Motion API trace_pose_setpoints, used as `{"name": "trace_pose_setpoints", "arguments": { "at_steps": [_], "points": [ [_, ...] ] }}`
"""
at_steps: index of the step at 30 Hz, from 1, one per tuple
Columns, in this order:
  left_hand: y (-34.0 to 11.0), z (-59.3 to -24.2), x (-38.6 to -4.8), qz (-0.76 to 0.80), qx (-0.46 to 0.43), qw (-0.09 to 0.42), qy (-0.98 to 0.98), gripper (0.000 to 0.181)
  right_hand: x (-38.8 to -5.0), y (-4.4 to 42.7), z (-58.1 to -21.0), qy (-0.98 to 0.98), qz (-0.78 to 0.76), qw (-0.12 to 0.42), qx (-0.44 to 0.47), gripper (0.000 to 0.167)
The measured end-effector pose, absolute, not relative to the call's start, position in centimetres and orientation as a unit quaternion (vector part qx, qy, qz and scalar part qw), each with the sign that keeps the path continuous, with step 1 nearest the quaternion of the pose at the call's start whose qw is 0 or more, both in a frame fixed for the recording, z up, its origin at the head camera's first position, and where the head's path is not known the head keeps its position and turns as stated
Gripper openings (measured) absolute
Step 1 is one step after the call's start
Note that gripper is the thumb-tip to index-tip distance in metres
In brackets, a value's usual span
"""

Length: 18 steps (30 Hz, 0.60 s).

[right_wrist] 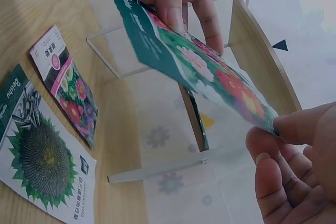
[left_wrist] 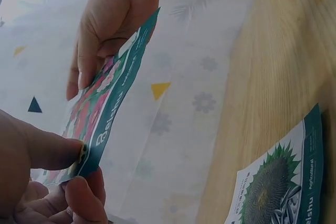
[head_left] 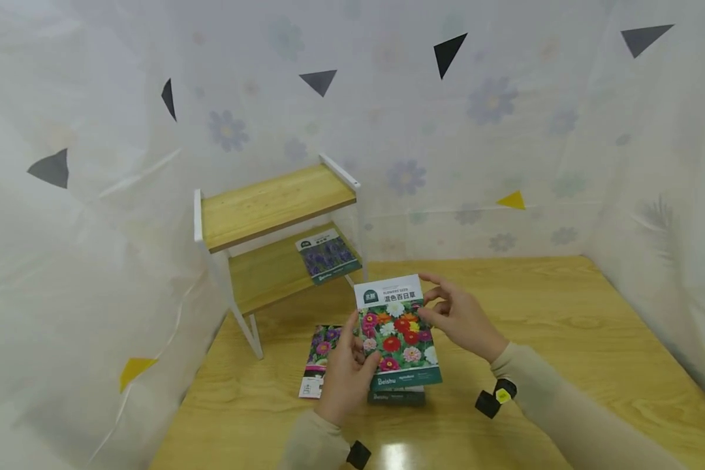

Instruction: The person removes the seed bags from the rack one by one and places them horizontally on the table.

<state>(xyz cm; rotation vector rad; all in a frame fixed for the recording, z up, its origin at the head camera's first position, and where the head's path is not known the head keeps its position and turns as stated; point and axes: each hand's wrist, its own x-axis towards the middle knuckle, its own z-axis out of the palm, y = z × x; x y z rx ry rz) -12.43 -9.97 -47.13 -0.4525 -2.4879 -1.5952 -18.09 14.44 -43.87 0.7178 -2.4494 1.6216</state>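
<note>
Both hands hold up a seed packet (head_left: pixel 396 333) printed with mixed red, pink and white flowers. The left hand (head_left: pixel 345 375) pinches its left edge, thumb on the front; the left wrist view shows that thumb on the packet (left_wrist: pixel 105 103) near its green band. At the upper right edge, the right hand (head_left: pixel 464 318) pinches it between thumb and fingers, also seen in the right wrist view, where the right hand (right_wrist: pixel 299 161) grips a corner. Beneath it on the table lies a sunflower packet (right_wrist: pixel 44 156), mostly hidden in the head view.
A pink-banded flower packet (head_left: pixel 313 375) lies left of the sunflower packet. Behind stands a two-level wooden shelf (head_left: pixel 276 202) with white side frames; a purple-flower packet (head_left: pixel 329 256) rests on its lower board at the right. A patterned white sheet (head_left: pixel 405 130) hangs behind the table (head_left: pixel 534 294).
</note>
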Motion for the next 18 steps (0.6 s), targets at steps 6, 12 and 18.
{"name": "trace_pose_setpoints", "arguments": {
  "at_steps": [6,12,18],
  "points": [
    [-9.4,-47.2,-12.2,-0.543,-0.179,0.05,-0.819,0.074,-18.2,15.5,-43.4,-0.815,0.531,0.068,0.222,0.059],
    [-9.0,-47.6,-12.1,-0.542,-0.189,0.014,-0.819,0.074,-18.1,16.5,-43.6,-0.82,0.528,0.048,0.217,0.046],
    [-8.7,-48.2,-12.2,-0.537,-0.196,0.003,-0.82,0.077,-18.1,17.4,-44.2,-0.817,0.541,0.035,0.197,0.043]
  ]
}}
